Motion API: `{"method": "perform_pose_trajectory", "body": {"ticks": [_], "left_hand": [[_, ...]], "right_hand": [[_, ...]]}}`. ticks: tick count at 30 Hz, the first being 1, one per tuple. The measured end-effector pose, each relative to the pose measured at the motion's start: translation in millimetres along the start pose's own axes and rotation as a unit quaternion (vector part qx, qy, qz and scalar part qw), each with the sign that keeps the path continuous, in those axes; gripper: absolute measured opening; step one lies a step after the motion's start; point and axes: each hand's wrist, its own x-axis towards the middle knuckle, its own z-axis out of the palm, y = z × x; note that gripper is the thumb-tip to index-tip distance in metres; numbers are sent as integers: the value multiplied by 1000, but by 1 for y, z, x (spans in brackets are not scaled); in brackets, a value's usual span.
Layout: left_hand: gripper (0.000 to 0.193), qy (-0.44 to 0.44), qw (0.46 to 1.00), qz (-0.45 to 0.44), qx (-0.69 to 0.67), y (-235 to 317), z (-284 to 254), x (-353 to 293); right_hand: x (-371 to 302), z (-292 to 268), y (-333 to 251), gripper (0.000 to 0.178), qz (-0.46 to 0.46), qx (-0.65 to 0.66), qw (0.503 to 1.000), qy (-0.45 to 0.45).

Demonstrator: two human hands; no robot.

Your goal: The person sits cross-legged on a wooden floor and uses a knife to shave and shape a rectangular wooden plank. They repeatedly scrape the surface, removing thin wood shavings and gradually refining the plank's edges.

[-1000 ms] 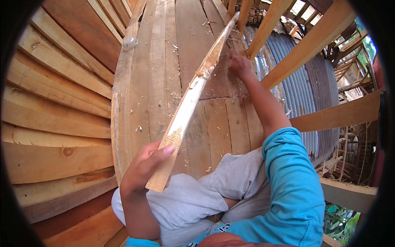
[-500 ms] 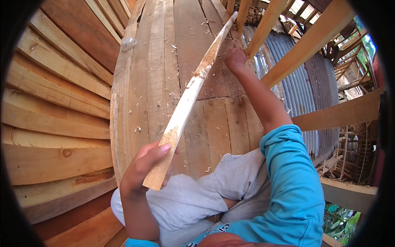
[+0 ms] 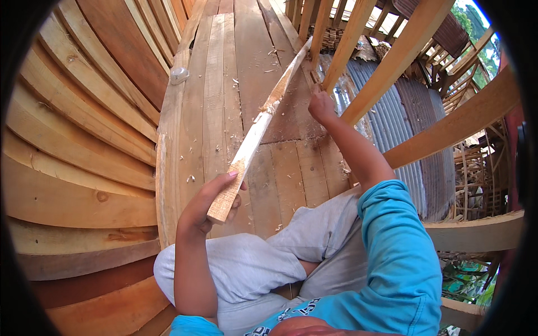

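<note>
While a wall of lapped wooden boards (image 3: 84, 193) fills the left side, a small clear plastic container (image 3: 179, 75) sits just beside it, near the left edge of the plank floor (image 3: 188, 134), where pale shavings (image 3: 190, 178) lie scattered. Next comes the left hand (image 3: 210, 196), its fingers gripping the near end of a long wooden stick (image 3: 252, 140), the thumb on the upper face and the other fingers wrapped underneath. The stick slants away above the floor, up and to the right; its gripped end is rough and tan, its middle smooth and almost white, and a tuft of curled shavings clings beyond that, before the narrow far end. Below, folded legs in grey trousers (image 3: 241, 260) rest on the boards. To the right of the stick, near its far part, is the right hand (image 3: 322, 107), fingers curled inward; whether they close on anything I cannot tell. A rolled turquoise sleeve (image 3: 392, 235) covers that upper arm. Farther right, slanting wooden posts (image 3: 386, 59) stand in front of corrugated metal sheets (image 3: 386, 123), and green leaves (image 3: 465, 285) show low down near the rim.
</note>
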Motion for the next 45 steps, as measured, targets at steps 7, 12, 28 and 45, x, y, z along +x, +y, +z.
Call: {"method": "perform_pose_trajectory", "body": {"ticks": [7,12,28,45], "left_hand": [[42,-25,999,21,-22,-14,-1,8],[44,-9,998,35,-50,-23,16,17],[65,-301,865,-96,-390,-36,-23,32],[38,-253,880,-112,-386,-49,-14,41]], "right_hand": [[-40,-79,-22,40,235,154,960,2],[-40,-96,-9,40,408,423,807,-45],[-168,-149,-129,51,-144,260,936,-190],[-152,-128,-124,47,-104,131,985,-37]]}}
